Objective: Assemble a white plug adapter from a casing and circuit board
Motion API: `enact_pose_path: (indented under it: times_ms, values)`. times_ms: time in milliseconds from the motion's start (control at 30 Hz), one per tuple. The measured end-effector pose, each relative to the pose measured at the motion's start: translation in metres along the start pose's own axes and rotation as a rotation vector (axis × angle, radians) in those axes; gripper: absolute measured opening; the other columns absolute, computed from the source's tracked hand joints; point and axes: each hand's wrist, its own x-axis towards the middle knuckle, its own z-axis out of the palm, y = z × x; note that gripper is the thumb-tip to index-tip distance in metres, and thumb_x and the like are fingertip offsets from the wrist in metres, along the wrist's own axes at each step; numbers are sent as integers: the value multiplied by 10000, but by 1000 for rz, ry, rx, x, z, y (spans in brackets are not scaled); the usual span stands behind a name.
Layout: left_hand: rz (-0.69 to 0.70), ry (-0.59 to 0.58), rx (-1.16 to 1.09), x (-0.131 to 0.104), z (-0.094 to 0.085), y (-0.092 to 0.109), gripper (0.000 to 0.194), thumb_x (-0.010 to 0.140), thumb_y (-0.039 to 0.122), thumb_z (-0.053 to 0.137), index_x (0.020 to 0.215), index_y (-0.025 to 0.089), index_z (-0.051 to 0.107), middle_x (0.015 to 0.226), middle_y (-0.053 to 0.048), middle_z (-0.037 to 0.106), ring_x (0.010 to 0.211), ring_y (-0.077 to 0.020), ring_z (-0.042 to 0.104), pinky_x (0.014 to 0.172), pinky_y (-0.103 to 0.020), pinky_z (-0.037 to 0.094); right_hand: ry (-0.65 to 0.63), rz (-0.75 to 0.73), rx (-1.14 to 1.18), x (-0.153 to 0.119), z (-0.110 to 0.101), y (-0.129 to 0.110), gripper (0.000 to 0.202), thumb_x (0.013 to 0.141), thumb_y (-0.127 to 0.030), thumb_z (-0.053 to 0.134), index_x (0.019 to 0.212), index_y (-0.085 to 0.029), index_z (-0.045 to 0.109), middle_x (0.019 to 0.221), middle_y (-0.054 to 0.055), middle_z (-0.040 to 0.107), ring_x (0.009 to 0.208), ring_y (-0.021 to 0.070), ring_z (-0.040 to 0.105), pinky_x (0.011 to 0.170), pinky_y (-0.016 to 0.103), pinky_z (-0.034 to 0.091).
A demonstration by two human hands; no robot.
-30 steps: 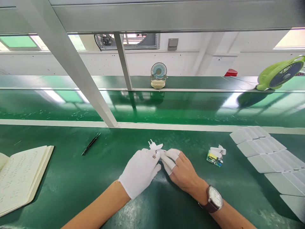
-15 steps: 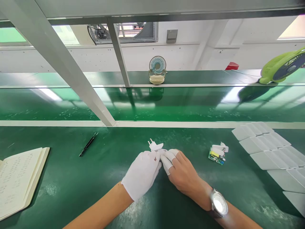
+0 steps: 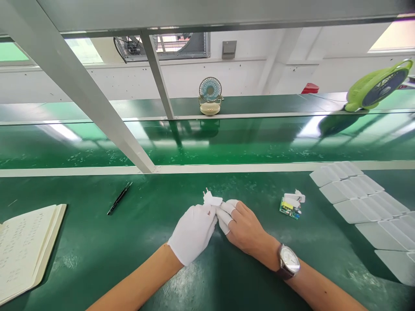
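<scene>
While both hands meet over the middle of the green bench mat, they share one small white plastic plug piece with two short metal pins sticking up and away from the person. The left hand, in a full white cloth glove, has its fingertips closed on the near left side of the piece. The right hand, bare except for white finger cots on the first fingers, pinches it from the right. Both hands are clamped on it, and the piece sits just above the mat or resting on it; I cannot tell which.

It looks very light and rigid, a moulded shell that would not flex. Smooth plastic against cloth and rubber tips may slide, so I would judge the flat side walls the best place to grip, leaving the pins alone, since they look thin enough to bend.

Off to the right, apart from the hands, lies a small green circuit board with a yellow component and white parts. Further right, rows of flat white plastic covers overlap like tiles. To the left are a slim black pen and an open notebook. A silver wristwatch on a dark strap is on the right wrist. Two small desk fans, one cream and blue, one lime green, stand on the far shelf.
</scene>
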Motion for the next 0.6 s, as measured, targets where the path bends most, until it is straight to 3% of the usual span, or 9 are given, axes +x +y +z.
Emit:
enact_pose_path:
  times_ms: [133, 200, 267, 333, 400, 467, 533, 600]
  values:
    - [55, 87, -90, 0, -8, -9, 232, 958, 119, 426, 951, 188, 647, 789, -50, 600, 687, -199, 534, 648, -365, 381, 81, -2, 12, -1, 1, -1, 258, 869, -81, 615, 1097, -167, 699, 1054, 142, 657, 955, 288, 575, 839, 490, 558]
    - [23, 209, -192, 1, -10, -17, 213, 938, 119, 479, 914, 207, 672, 784, -39, 606, 751, -200, 569, 702, -362, 426, 117, 9, 30, 0, 2, -1, 281, 880, -69, 617, 1139, -155, 681, 1054, 140, 663, 967, 282, 581, 840, 475, 559]
    - [-79, 385, -292, 5, -9, -23, 201, 944, 167, 541, 1057, 230, 695, 945, -61, 657, 948, -229, 613, 847, -386, 480, 135, 40, 69, 2, 2, -2, 279, 896, -67, 619, 1156, -156, 666, 1041, 131, 666, 981, 276, 586, 833, 457, 560]
    - [-126, 475, -388, 11, -6, -29, 317, 959, 229, 576, 1267, 255, 644, 1192, -90, 651, 1176, -257, 579, 1012, -424, 467, 141, 93, 135, 4, 2, -3, 273, 910, -78, 624, 1165, -175, 652, 1042, 113, 663, 988, 265, 587, 829, 441, 559]
    - [-101, 442, -521, 17, -1, -31, 318, 980, 257, 560, 1288, 268, 640, 1278, -80, 641, 1245, -243, 565, 1072, -417, 453, 148, 159, 206, 6, 2, -3, 302, 922, -91, 627, 1205, -195, 632, 1046, 96, 653, 980, 247, 584, 836, 425, 560]
    - [-143, 384, -668, 21, 2, -31, 208, 995, 277, 536, 1119, 257, 702, 1184, -49, 688, 1146, -207, 626, 1025, -376, 487, 148, 220, 250, 6, 3, -4, 349, 936, -117, 624, 1271, -213, 604, 1069, 93, 633, 1001, 244, 580, 868, 426, 562]
    - [-312, 357, -792, 22, 4, -29, 182, 994, 318, 536, 974, 235, 697, 1045, -26, 715, 989, -179, 668, 921, -338, 525, 138, 269, 261, 5, 4, -4, 395, 951, -157, 617, 1339, -211, 566, 1164, 119, 602, 1090, 264, 570, 933, 452, 558]
    - [-467, 331, -877, 20, 5, -27, 195, 988, 360, 536, 946, 225, 671, 965, -13, 720, 895, -168, 674, 844, -319, 537, 98, 295, 269, 3, 5, -3, 422, 966, -189, 600, 1382, -207, 532, 1286, 145, 555, 1186, 282, 547, 992, 470, 545]
